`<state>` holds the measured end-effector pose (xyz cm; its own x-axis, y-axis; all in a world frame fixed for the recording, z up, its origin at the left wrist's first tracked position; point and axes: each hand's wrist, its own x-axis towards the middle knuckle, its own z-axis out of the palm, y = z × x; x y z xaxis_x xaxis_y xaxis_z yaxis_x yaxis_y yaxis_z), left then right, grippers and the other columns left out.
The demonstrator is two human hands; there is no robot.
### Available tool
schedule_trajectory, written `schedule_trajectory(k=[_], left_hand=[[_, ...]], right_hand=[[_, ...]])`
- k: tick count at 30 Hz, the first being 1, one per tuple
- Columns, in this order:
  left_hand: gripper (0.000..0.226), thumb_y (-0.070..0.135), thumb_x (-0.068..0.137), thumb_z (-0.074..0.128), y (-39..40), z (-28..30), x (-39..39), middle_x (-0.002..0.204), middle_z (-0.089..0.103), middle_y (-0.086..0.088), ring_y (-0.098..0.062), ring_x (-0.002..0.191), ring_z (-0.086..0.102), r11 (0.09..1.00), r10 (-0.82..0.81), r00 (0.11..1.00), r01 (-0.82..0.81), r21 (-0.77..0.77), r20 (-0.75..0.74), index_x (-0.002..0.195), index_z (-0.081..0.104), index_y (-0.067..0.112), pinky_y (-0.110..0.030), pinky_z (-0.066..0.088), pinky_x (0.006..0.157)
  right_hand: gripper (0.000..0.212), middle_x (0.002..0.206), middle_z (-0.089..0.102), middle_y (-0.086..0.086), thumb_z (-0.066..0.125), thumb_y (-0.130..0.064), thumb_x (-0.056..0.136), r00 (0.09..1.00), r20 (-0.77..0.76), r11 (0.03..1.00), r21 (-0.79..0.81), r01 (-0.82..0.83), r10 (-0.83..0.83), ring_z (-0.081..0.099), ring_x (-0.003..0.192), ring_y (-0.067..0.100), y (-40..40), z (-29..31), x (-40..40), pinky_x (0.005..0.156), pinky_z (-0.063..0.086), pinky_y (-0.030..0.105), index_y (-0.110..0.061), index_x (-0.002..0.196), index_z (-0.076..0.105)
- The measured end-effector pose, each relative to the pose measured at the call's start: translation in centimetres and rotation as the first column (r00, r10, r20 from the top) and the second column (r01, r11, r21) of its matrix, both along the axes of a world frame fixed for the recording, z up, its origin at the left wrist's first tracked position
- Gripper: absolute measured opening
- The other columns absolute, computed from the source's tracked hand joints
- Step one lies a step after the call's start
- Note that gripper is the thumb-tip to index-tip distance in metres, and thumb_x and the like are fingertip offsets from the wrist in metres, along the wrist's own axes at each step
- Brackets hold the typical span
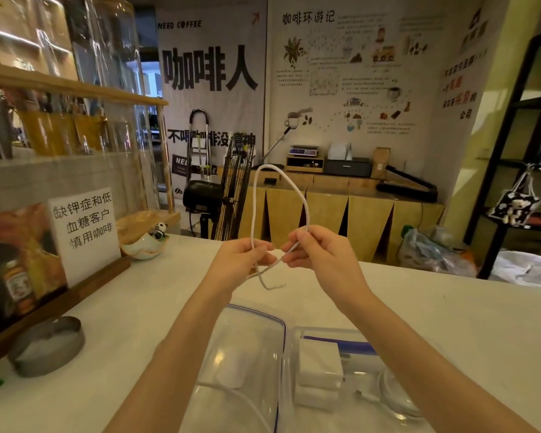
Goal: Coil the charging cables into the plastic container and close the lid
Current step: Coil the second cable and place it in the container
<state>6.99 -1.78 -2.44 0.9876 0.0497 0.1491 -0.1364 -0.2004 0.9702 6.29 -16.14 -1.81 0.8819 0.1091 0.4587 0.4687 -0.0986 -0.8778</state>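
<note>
In the head view, the left hand and the right hand are each pinching the thin white braided charging cable above the pale surface, so that it is standing up as one tall loop with a short tail hanging below the fingers. Nearer the camera, the clear plastic container is lying open, holding white chargers and another coiled cable. Its clear blue-edged lid is resting just beside it on the left.

Both forearms bare, no sleeves seen up to frame edge. Left hand and right hand ungloved; no rings, watch or bracelets spotted. Nails kept short.
</note>
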Motion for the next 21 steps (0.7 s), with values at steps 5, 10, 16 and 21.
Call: schedule_trajectory(k=[5,10,16,21], left_hand=[[0.019,0.019,0.093,0.044,1.3,0.8,-0.1,0.076,0.07,0.001,-0.006,0.071,0.066,0.998,0.049,0.993,-0.054,0.039,0.105,0.089,0.063,0.02,-0.021,0.048,0.067],[0.02,0.023,0.094,0.042,4.0,1.2,-0.5,0.058,0.071,0.005,-0.006,0.058,0.068,0.996,0.074,0.996,-0.077,0.053,0.054,0.093,0.062,0.022,-0.022,0.049,0.06],[0.022,0.026,0.094,0.042,6.1,2.6,-1.7,0.053,0.07,0.008,-0.004,0.055,0.067,0.996,0.089,0.99,-0.088,-0.008,0.11,0.095,0.063,0.022,-0.025,0.052,0.066],[0.022,0.027,0.094,0.041,6.3,3.8,-3.0,0.057,0.071,0.005,-0.009,0.06,0.069,0.997,0.075,0.981,-0.076,-0.002,0.178,0.094,0.063,0.022,-0.024,0.055,0.061]], right_hand=[[0.021,0.083,0.066,0.009,0.04,-0.016,0.094,0.984,-0.174,1.0,0.011,-0.017,0.018,0.066,0.072,0.015,-0.1,-0.2,0.6,0.066,0.057,0.021,-0.008,0.091,0.06],[0.021,0.089,0.065,0.011,0.04,-0.017,0.093,0.97,-0.243,0.999,-0.033,-0.016,0.008,0.065,0.074,0.014,1.6,-1.2,1.3,0.063,0.055,0.017,-0.006,0.095,0.058],[0.022,0.093,0.064,0.011,0.038,-0.016,0.094,0.965,-0.261,0.999,-0.022,-0.034,0.027,0.065,0.077,0.013,4.2,-1.2,2.1,0.065,0.055,0.018,-0.005,0.098,0.057],[0.022,0.09,0.064,0.012,0.036,-0.015,0.095,0.946,-0.302,0.989,0.118,-0.085,0.118,0.066,0.083,0.021,6.5,-0.9,1.7,0.076,0.056,0.028,-0.008,0.09,0.056]])
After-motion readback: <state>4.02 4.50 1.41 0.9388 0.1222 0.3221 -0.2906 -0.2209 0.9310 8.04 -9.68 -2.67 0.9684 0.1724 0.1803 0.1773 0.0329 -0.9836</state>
